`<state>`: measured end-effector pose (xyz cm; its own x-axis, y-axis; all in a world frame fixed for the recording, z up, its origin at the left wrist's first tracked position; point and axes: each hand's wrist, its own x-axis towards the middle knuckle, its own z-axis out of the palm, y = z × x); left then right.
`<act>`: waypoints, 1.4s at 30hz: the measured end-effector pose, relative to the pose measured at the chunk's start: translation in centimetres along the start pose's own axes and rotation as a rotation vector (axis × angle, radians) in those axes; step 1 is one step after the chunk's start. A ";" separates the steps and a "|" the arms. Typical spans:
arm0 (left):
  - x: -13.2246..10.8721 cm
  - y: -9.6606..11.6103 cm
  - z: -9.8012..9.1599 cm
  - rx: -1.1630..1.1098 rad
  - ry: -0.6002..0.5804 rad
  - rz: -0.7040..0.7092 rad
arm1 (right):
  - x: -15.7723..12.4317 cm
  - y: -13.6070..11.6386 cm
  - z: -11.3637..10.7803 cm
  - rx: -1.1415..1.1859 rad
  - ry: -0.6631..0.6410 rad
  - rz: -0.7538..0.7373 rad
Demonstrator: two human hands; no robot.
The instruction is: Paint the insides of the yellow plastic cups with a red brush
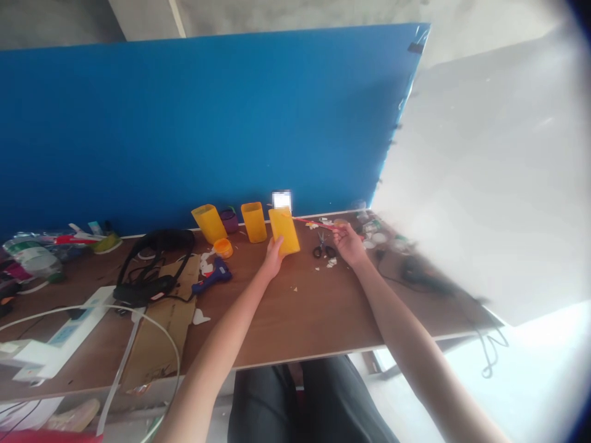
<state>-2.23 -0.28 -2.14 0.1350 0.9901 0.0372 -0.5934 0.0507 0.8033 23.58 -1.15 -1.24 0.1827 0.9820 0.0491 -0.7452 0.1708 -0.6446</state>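
Fingers of the left hand grip a yellow container low, presumably leaving its top clear beside the thin red stick pinched in the right hand.

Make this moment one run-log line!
left hand: holding yellow container | right hand: holding slim red tool | tabletop: black-handled scissors, blue glue gun

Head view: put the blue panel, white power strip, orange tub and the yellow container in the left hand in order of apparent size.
1. Blue panel
2. White power strip, probably helped by nearness to the camera
3. Yellow container in the left hand
4. Orange tub
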 end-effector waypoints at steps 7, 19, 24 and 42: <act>-0.1 0.1 0.2 0.012 -0.027 -0.007 | 0.4 0.3 -0.4 -0.058 0.012 -0.008; -0.2 0.1 0.3 0.032 0.003 -0.014 | 0.7 0.6 -0.7 -0.118 0.047 -0.046; -0.2 0.2 0.3 0.030 0.015 -0.023 | 0.5 0.6 -0.6 -0.118 0.038 -0.035; 0.0 0.1 0.1 -0.002 -0.016 0.007 | 0.9 0.5 -1.1 -0.102 0.067 0.002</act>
<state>-2.20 -0.34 -2.02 0.1431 0.9883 0.0525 -0.5958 0.0437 0.8019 24.13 -0.31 -2.36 0.2264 0.9740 -0.0008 -0.6768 0.1567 -0.7193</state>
